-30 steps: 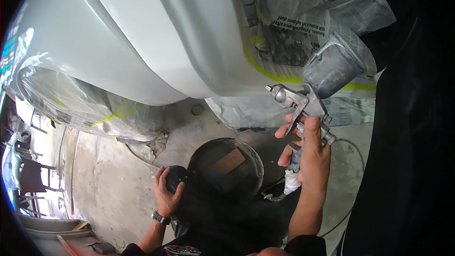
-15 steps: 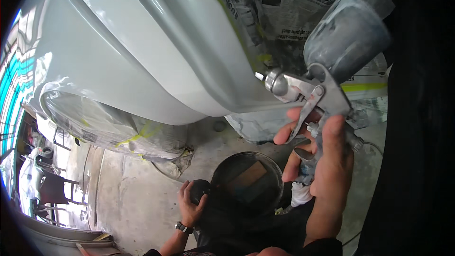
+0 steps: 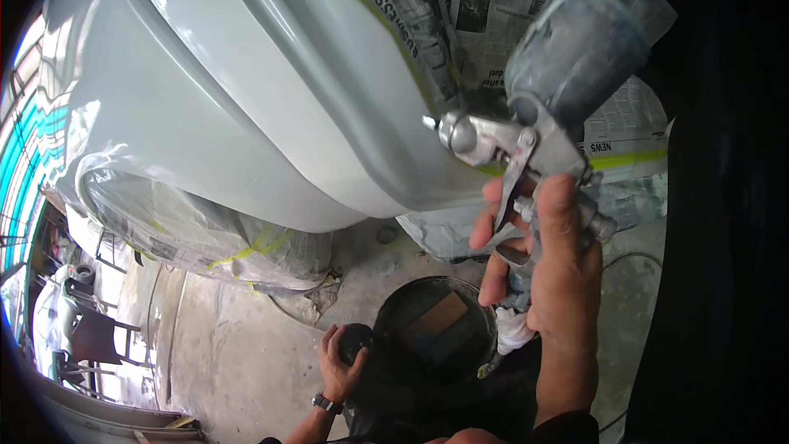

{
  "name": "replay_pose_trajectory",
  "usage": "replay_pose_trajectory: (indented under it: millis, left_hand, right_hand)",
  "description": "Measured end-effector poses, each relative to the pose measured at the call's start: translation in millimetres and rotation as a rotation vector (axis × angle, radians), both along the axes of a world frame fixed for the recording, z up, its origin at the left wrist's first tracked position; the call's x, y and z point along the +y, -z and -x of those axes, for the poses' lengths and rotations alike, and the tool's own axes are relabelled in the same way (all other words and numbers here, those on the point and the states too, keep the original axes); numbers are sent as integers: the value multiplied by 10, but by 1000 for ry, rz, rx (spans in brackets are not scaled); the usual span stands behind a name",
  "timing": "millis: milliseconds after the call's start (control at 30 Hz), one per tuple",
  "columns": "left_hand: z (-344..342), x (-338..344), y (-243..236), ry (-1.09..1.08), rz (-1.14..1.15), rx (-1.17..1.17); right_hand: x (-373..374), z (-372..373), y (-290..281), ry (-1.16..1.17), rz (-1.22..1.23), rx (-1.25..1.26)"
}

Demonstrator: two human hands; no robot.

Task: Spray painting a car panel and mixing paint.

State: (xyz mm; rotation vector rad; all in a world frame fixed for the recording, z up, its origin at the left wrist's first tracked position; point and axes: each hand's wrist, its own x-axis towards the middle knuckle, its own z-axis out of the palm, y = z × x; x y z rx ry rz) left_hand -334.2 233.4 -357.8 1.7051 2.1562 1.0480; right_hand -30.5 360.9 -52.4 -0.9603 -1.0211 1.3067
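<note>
My right hand [image 3: 567, 279] grips a silver spray gun [image 3: 526, 144] with a grey, paint-smeared cup [image 3: 575, 49] on top. Its nozzle points left at the pale grey-white car bumper [image 3: 329, 115], apart from the surface by an amount I cannot tell. My thumb is behind the gun body, and fingers lie by the trigger and round the handle. White cloth or tape is wrapped near the handle's lower end. Lower down, my left hand [image 3: 338, 370], with a watch on its wrist, curls its fingers round a black rounded thing [image 3: 357, 344] whose kind I cannot make out.
Newspaper [image 3: 493, 8] edged with yellow-green tape masks the area beyond the bumper. Plastic film [image 3: 197, 222] covers the wheel. A round black tub [image 3: 440, 281] holding a brown block stands on the concrete floor [image 3: 238, 337]. A hose [image 3: 633, 256] runs at the right.
The spray gun in my right hand has moved left along the bumper. The view has shifted slightly, and my left hand keeps its hold on the black thing.
</note>
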Motion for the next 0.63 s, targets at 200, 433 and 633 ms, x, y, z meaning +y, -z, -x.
replay_pose_trajectory:
  millis: [200, 433, 633]
  left_hand:
    - [-13, 23, -17, 20, 17, 7]
    - [-8, 26, 6, 17, -1, 0]
    - [-7, 37, 62, 10, -17, -15]
  right_hand:
    - [-40, 72, -197, 81, -270, 38]
    - [-7, 75, -192, 46, -245, 54]
    - [-49, 82, -264, 53, -279, 16]
